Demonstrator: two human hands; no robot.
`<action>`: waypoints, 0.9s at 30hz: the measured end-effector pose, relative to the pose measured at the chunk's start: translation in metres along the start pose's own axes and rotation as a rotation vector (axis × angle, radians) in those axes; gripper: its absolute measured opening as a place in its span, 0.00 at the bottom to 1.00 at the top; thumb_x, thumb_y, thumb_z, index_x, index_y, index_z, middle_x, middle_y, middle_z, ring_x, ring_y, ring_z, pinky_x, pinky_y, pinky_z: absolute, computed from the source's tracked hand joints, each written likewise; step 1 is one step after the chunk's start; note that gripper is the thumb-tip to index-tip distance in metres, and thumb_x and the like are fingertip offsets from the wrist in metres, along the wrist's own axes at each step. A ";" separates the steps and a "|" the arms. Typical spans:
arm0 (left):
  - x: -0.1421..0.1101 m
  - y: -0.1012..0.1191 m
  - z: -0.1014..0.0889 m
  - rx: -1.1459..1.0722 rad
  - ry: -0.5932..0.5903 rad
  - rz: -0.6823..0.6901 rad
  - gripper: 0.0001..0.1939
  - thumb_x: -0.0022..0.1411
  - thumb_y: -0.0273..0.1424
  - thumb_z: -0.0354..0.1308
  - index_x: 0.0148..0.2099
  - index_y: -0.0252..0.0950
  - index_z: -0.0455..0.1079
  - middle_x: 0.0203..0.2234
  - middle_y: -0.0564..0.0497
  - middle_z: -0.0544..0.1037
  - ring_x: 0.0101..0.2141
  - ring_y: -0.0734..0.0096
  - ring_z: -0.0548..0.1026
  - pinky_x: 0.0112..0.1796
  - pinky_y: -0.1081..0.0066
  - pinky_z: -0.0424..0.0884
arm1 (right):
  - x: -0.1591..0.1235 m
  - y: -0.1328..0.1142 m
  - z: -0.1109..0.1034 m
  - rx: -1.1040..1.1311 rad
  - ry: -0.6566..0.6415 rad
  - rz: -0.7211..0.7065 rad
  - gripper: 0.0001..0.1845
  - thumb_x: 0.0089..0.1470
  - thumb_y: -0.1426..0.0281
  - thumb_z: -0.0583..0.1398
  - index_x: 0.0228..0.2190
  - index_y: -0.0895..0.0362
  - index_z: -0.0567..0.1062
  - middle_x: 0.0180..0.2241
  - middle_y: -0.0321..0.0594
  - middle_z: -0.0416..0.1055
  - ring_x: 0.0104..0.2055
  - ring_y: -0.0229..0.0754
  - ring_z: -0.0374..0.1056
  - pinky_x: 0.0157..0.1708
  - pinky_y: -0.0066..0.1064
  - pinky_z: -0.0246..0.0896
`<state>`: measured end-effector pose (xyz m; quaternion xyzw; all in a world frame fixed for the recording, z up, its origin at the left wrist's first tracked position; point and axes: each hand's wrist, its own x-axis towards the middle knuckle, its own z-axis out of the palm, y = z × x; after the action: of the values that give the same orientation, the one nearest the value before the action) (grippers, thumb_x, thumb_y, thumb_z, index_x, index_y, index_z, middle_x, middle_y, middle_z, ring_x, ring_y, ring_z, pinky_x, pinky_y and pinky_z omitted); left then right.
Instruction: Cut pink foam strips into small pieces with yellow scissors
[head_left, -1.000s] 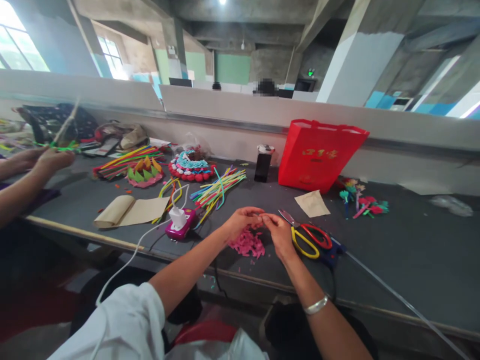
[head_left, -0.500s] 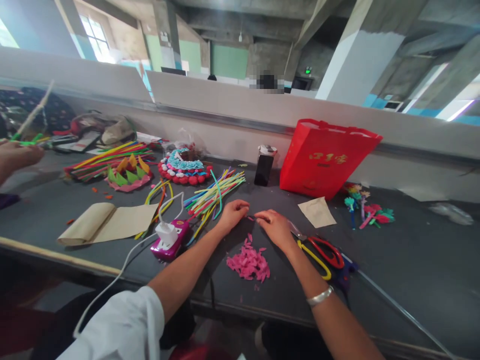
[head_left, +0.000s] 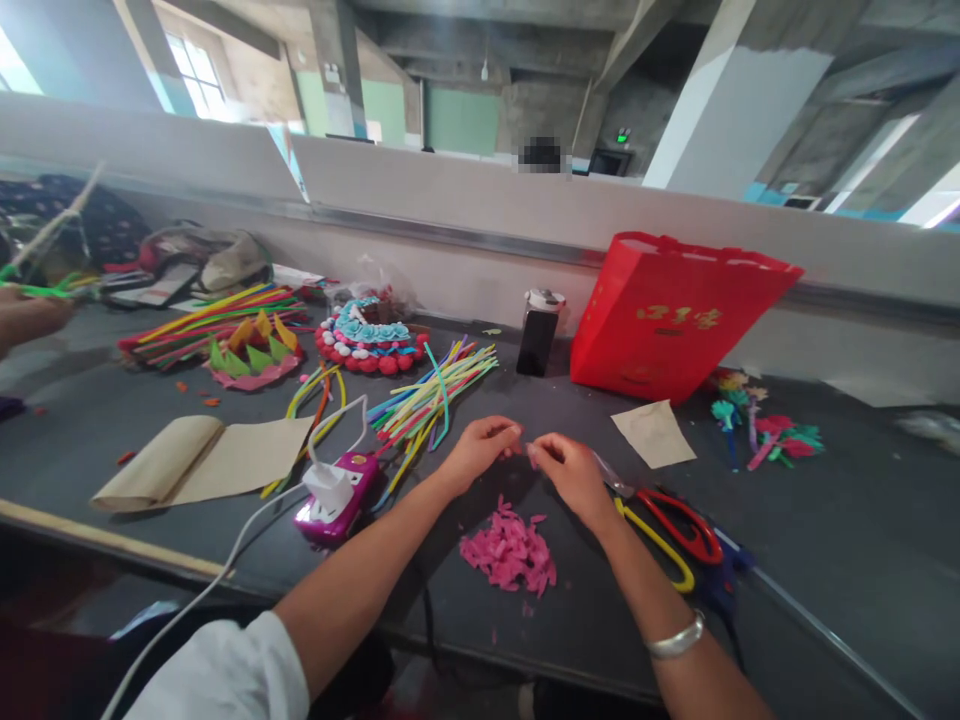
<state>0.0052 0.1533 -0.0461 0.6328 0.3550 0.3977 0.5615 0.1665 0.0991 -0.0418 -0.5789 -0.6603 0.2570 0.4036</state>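
Above the dark tabletop my left hand (head_left: 480,452) is closed in a pinch; what lies between its fingertips is too small to make out. Just across a narrow gap, my right hand (head_left: 571,478) pinches a small pink piece (head_left: 532,457) between thumb and forefinger. Below both hands lies a loose pile of pink petal-like pieces (head_left: 510,548). Red-handled scissors (head_left: 694,530) and a yellow-handled tool (head_left: 664,550) rest beside my right forearm, partly overlapping.
Left of my hands are a bundle of pipe cleaners (head_left: 431,395), a purple power strip (head_left: 341,505) with a white plug, and a brown paper roll (head_left: 187,465). A red bag (head_left: 667,325) and a bottle (head_left: 537,335) stand behind. Another person's hand (head_left: 34,318) is at far left.
My hands have lifted from the tabletop and come closer together, fingertips nearly meeting. The view has shifted slightly. The pink pile looks unchanged.
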 end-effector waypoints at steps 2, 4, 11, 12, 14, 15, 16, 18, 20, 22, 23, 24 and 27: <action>-0.003 0.002 0.002 -0.099 -0.108 -0.069 0.18 0.58 0.43 0.57 0.39 0.32 0.74 0.26 0.49 0.77 0.25 0.75 0.71 0.29 0.73 0.65 | 0.003 0.006 -0.001 0.077 0.059 0.019 0.15 0.56 0.59 0.56 0.27 0.57 0.73 0.25 0.35 0.71 0.28 0.38 0.65 0.30 0.27 0.58; -0.005 0.003 0.004 -0.152 -0.193 -0.113 0.18 0.54 0.43 0.61 0.37 0.32 0.74 0.27 0.49 0.78 0.26 0.75 0.71 0.29 0.74 0.65 | 0.004 0.010 0.002 0.150 0.103 0.036 0.16 0.55 0.57 0.56 0.28 0.57 0.74 0.25 0.36 0.71 0.27 0.38 0.64 0.28 0.26 0.57; -0.006 0.004 0.006 -0.173 -0.169 -0.171 0.13 0.50 0.38 0.64 0.29 0.32 0.72 0.19 0.53 0.74 0.21 0.77 0.67 0.26 0.75 0.60 | 0.003 0.010 0.011 0.386 0.123 0.096 0.18 0.52 0.54 0.59 0.27 0.56 0.74 0.23 0.33 0.68 0.24 0.35 0.60 0.23 0.25 0.56; -0.006 0.005 0.006 -0.171 -0.157 -0.170 0.12 0.50 0.37 0.63 0.29 0.32 0.72 0.17 0.54 0.73 0.21 0.77 0.67 0.25 0.75 0.59 | 0.003 0.010 0.011 0.420 0.114 0.109 0.19 0.53 0.53 0.58 0.28 0.56 0.74 0.23 0.33 0.67 0.23 0.35 0.60 0.22 0.25 0.56; -0.005 0.006 0.006 -0.165 -0.142 -0.162 0.08 0.49 0.34 0.62 0.27 0.32 0.71 0.16 0.55 0.71 0.20 0.78 0.66 0.25 0.75 0.57 | 0.003 0.009 0.012 0.478 0.095 0.128 0.20 0.54 0.51 0.56 0.29 0.56 0.74 0.23 0.33 0.66 0.22 0.35 0.60 0.21 0.26 0.58; -0.005 0.007 0.006 -0.161 -0.142 -0.158 0.07 0.49 0.32 0.61 0.27 0.32 0.71 0.15 0.56 0.70 0.20 0.78 0.65 0.24 0.75 0.57 | 0.003 0.008 0.012 0.497 0.084 0.132 0.20 0.54 0.51 0.57 0.29 0.56 0.74 0.23 0.33 0.66 0.22 0.35 0.60 0.21 0.26 0.58; -0.006 0.007 0.006 -0.158 -0.146 -0.156 0.06 0.48 0.31 0.60 0.26 0.32 0.71 0.14 0.56 0.69 0.19 0.78 0.64 0.24 0.75 0.56 | 0.002 0.008 0.011 0.509 0.073 0.133 0.20 0.53 0.52 0.58 0.29 0.56 0.75 0.23 0.33 0.66 0.22 0.34 0.60 0.20 0.25 0.57; -0.006 0.007 0.007 -0.153 -0.154 -0.158 0.05 0.48 0.30 0.59 0.25 0.32 0.71 0.14 0.56 0.68 0.19 0.79 0.63 0.24 0.75 0.56 | 0.002 0.006 0.011 0.519 0.063 0.127 0.17 0.49 0.54 0.62 0.28 0.56 0.75 0.22 0.32 0.66 0.21 0.33 0.59 0.19 0.24 0.55; -0.007 0.007 0.007 -0.148 -0.158 -0.162 0.05 0.47 0.30 0.59 0.24 0.32 0.71 0.14 0.56 0.68 0.19 0.79 0.63 0.24 0.75 0.55 | 0.002 0.006 0.010 0.523 0.083 0.123 0.15 0.47 0.57 0.65 0.26 0.56 0.75 0.20 0.31 0.65 0.20 0.32 0.57 0.19 0.24 0.52; -0.007 0.007 0.008 -0.148 -0.154 -0.166 0.05 0.47 0.30 0.59 0.24 0.32 0.71 0.14 0.56 0.68 0.19 0.78 0.63 0.24 0.75 0.55 | 0.003 0.008 0.008 0.542 0.127 0.130 0.14 0.48 0.57 0.65 0.26 0.56 0.74 0.19 0.29 0.63 0.20 0.31 0.56 0.19 0.23 0.51; -0.007 0.007 0.008 -0.150 -0.147 -0.167 0.05 0.47 0.30 0.59 0.24 0.32 0.71 0.14 0.56 0.68 0.19 0.78 0.63 0.24 0.74 0.55 | 0.004 0.010 0.008 0.558 0.148 0.137 0.15 0.49 0.57 0.64 0.27 0.56 0.73 0.18 0.29 0.62 0.19 0.31 0.56 0.19 0.23 0.51; -0.007 0.007 0.008 -0.155 -0.139 -0.168 0.06 0.47 0.31 0.60 0.24 0.32 0.71 0.14 0.56 0.67 0.19 0.78 0.62 0.24 0.74 0.55 | 0.004 0.011 0.007 0.577 0.162 0.145 0.15 0.50 0.56 0.63 0.27 0.56 0.72 0.18 0.28 0.61 0.19 0.31 0.55 0.19 0.23 0.51; -0.006 0.009 0.007 -0.176 -0.109 -0.168 0.08 0.48 0.33 0.60 0.25 0.32 0.71 0.14 0.56 0.67 0.18 0.79 0.62 0.24 0.75 0.55 | 0.004 0.012 0.007 0.630 0.136 0.166 0.16 0.50 0.55 0.62 0.27 0.55 0.71 0.20 0.29 0.62 0.20 0.31 0.56 0.18 0.23 0.53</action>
<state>0.0086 0.1442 -0.0383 0.5699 0.3396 0.3439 0.6645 0.1677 0.1065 -0.0546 -0.4931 -0.4705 0.4415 0.5836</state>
